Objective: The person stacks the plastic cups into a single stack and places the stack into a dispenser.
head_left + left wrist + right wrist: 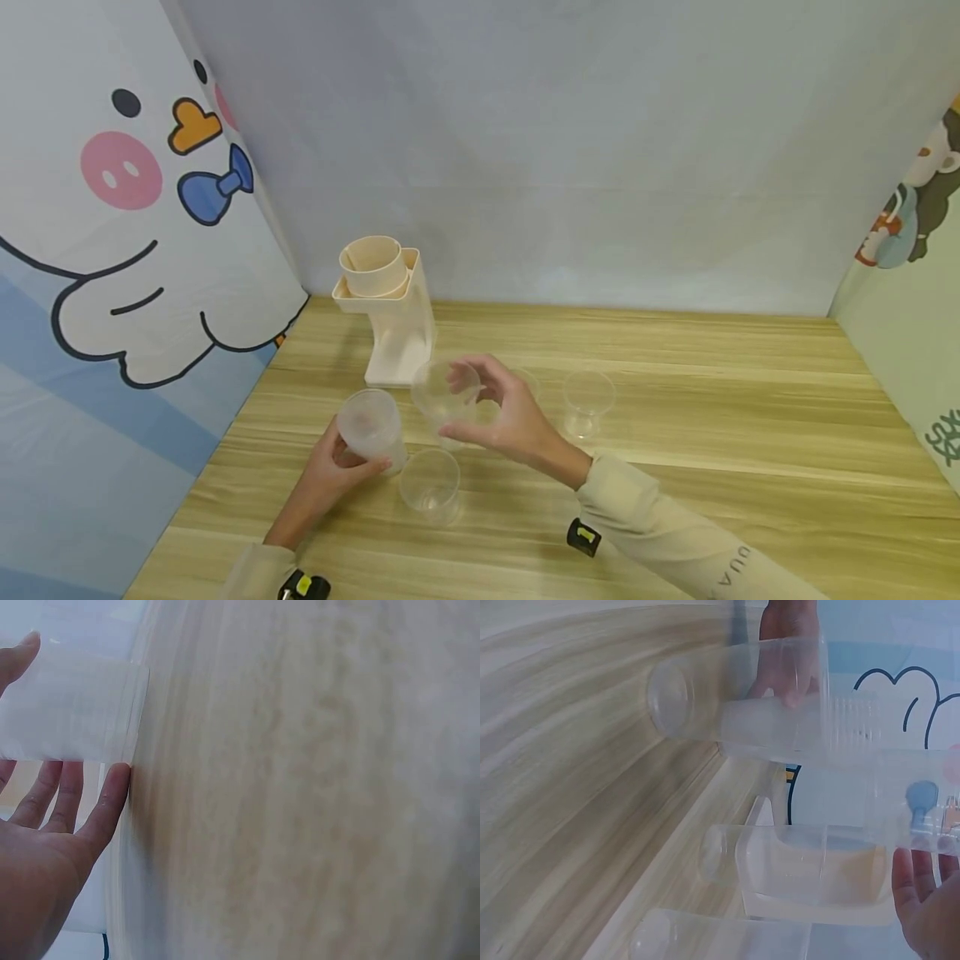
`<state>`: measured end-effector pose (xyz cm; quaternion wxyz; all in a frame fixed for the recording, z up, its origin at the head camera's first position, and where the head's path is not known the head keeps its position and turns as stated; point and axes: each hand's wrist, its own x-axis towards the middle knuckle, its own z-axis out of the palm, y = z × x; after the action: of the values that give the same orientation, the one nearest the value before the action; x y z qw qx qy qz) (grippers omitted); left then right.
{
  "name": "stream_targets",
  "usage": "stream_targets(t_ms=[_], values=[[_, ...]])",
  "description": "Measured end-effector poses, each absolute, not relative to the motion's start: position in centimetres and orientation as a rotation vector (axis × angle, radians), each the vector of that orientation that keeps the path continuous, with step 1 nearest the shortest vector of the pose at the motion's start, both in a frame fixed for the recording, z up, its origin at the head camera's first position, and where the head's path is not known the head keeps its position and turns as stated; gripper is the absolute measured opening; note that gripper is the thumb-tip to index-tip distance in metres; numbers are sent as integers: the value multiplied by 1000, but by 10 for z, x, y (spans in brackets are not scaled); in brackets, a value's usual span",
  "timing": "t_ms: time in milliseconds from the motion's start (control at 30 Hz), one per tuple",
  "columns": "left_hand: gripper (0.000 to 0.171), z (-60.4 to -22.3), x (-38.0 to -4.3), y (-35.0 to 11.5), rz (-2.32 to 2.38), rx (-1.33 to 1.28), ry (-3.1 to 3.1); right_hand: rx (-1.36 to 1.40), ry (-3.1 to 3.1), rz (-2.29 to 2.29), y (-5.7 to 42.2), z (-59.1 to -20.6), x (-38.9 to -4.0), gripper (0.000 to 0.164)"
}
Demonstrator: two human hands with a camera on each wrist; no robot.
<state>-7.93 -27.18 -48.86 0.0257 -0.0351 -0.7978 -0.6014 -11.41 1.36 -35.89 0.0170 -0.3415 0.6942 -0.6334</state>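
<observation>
Cup mouth-up, long axis upright

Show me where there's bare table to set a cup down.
Widest: right side of the table, between the rightmost cup, right sleeve and green side panel. A strip along the grey backdrop, right of the cream stand, is bare too. Crowded: around left hand and right hand, where cup stack, held cup and front cup are close together.

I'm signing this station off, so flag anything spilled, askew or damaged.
Nothing stands out: the clear cups on the table stand upright, the cup stack in the left hand looks even, and no spill or damage shows.
</observation>
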Motion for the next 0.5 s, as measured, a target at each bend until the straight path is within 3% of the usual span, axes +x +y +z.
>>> stream_targets(t_ms=[500], values=[[81,-490,-80,-273,-1905,-102,-2449,-1066,2164,-1954,-5,-345,-124,62]])
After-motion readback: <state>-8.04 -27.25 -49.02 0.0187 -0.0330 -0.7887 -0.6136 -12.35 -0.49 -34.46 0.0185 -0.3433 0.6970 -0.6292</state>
